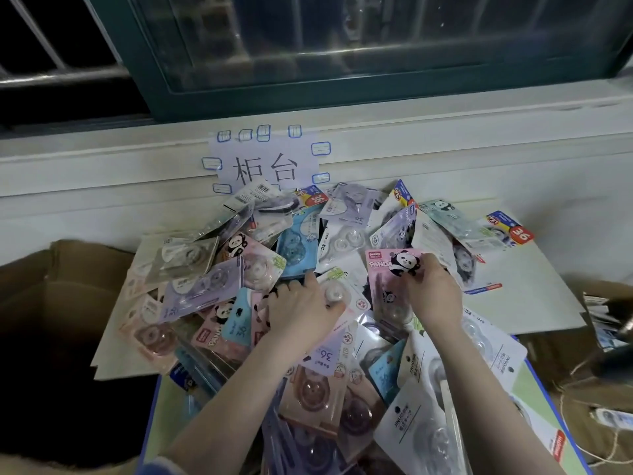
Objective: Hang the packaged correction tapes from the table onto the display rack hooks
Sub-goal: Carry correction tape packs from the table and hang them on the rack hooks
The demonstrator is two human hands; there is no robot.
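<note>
Head cam looking down: closest to the camera are white carded packs with clear blisters and a rose-pink bear-shaped pack, all part of a big messy heap of packaged correction tapes covering the pale tabletop. Mid-heap, the left hand lies palm down on the packs, fingers curled into the pile with the thumb beside a white pack with a round clear blister; can't tell if it actually grips one. Just right of it, the right hand pinches the top of a pink panda-printed card pack, which stands tilted up out of the heap. Brown cardboard boxes sit off to the left side. Further back, a white paper sign with black characters is stuck on the white wall ledge, below a dark green window frame.
</note>
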